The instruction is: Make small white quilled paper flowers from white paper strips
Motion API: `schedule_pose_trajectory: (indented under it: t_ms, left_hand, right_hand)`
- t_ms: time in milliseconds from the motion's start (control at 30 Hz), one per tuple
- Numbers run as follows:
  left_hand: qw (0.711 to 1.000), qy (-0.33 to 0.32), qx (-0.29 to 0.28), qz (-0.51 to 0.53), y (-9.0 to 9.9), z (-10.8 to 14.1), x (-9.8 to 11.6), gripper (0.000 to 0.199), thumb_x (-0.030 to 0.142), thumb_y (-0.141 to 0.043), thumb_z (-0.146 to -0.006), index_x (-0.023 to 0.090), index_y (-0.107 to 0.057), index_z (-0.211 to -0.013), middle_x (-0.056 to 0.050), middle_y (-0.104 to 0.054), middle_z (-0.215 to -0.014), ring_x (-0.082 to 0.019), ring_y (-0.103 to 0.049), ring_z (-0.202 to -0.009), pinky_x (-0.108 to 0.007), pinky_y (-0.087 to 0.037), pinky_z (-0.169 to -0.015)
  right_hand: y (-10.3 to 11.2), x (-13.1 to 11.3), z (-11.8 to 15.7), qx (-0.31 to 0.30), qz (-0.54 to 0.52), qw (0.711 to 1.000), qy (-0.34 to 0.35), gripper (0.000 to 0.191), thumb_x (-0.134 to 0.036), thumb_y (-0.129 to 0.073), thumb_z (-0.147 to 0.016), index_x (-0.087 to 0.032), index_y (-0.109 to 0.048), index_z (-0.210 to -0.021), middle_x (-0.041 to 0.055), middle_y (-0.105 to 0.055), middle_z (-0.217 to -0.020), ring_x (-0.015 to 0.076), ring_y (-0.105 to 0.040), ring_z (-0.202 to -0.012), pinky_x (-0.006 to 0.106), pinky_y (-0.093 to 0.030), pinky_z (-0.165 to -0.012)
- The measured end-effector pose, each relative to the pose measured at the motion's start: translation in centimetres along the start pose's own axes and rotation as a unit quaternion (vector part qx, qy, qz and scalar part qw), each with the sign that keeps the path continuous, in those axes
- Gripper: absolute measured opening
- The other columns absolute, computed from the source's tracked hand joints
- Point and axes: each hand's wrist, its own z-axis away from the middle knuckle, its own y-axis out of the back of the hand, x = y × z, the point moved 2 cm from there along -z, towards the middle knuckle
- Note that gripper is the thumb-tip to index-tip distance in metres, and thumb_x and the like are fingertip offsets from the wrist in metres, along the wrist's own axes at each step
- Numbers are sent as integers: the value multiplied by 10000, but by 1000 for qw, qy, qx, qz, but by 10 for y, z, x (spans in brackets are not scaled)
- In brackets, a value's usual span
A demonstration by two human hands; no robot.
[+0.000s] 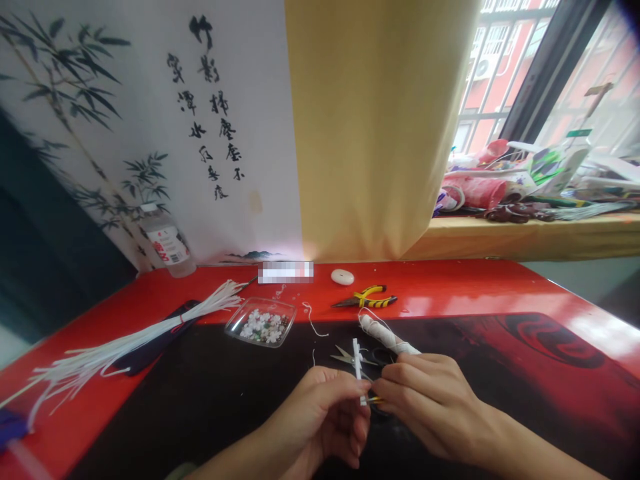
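Note:
My left hand (323, 417) pinches a narrow white strip (357, 360) between thumb and fingers, and the strip stands nearly upright. Close beside it, my right hand (433, 397) has its fingers closed around a slim thing with a gold-coloured tip (375, 400). That tip touches or nearly touches the strip's lower end; most of the slim thing is hidden by my fingers. Behind the hands lie scissors (344, 357) with spread blades and dark handles, partly covered. A spool of white thread (381, 330) rests just beyond my right hand.
Yellow-and-black pliers (373, 298) and a pale oval object (343, 277) lie farther back. Left of them is a clear dish (231, 328) of beads. A bundle of white strips (145, 343), a bottle (169, 245) and a dark mat (200, 380) occupy the red table (450, 283).

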Motion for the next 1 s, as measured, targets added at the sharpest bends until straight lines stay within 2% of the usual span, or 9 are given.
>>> schedule_pose_trajectory:
  t_ms: [167,333,500,733,800,867,1000]
  left_hand:
    - [1000,9,10,-9,2,0,-2,233,250,-535,-715,111,-571,-531,9,-540,-390,-57,-464,-315,-131,-355,-303]
    - [999,17,21,-27,2,1,-2,222,242,-556,-695,106,-574,-521,12,-544,-386,-46,-458,-301,-114,-336,-280]
    - [997,57,32,-36,1,2,-2,221,260,-562,-678,114,-571,-512,20,-536,-369,-43,-442,-288,-116,-317,-268]
    - [993,104,50,-34,-1,3,-3,191,249,-547,-649,132,-550,-498,32,-510,-343,-48,-423,-273,-128,-280,-250]
    - [994,91,40,-39,-1,1,-4,192,252,-547,-660,133,-545,-509,30,-512,-349,-50,-423,-275,-131,-290,-254]
    - [997,50,28,-53,0,0,-4,203,269,-550,-684,133,-540,-535,26,-523,-375,-49,-433,-291,-129,-316,-280]
    - [992,-31,25,-116,1,-2,-1,251,322,-547,-717,129,-521,-559,25,-523,-410,-37,-430,-316,-129,-340,-334]
  right_hand:
    - [0,1,-1,-51,-59,997,1,148,-177,-386,-870,-165,-532,-846,6,-572,-681,108,-437,-549,241,-313,-504]
    - [2,2,2,-27,29,997,68,119,-161,-448,-846,-172,-559,-887,-10,-612,-699,106,-428,-521,266,-268,-475]
    - [8,1,1,-6,72,989,127,108,-145,-510,-802,-141,-589,-875,-10,-645,-729,102,-469,-511,273,-283,-436]
    - [11,-4,-4,28,96,982,160,83,-139,-543,-770,-128,-607,-822,-24,-654,-703,88,-487,-467,267,-279,-370]
    - [11,-5,-3,37,112,979,164,64,-130,-551,-763,-132,-606,-796,-30,-648,-677,81,-482,-455,264,-271,-365]
    - [8,-4,0,36,118,980,156,60,-123,-548,-765,-133,-599,-795,-29,-639,-666,81,-475,-454,265,-261,-370]
    - [-1,-1,8,10,76,991,107,128,-130,-444,-828,-135,-570,-844,-15,-591,-616,93,-439,-458,271,-245,-397]
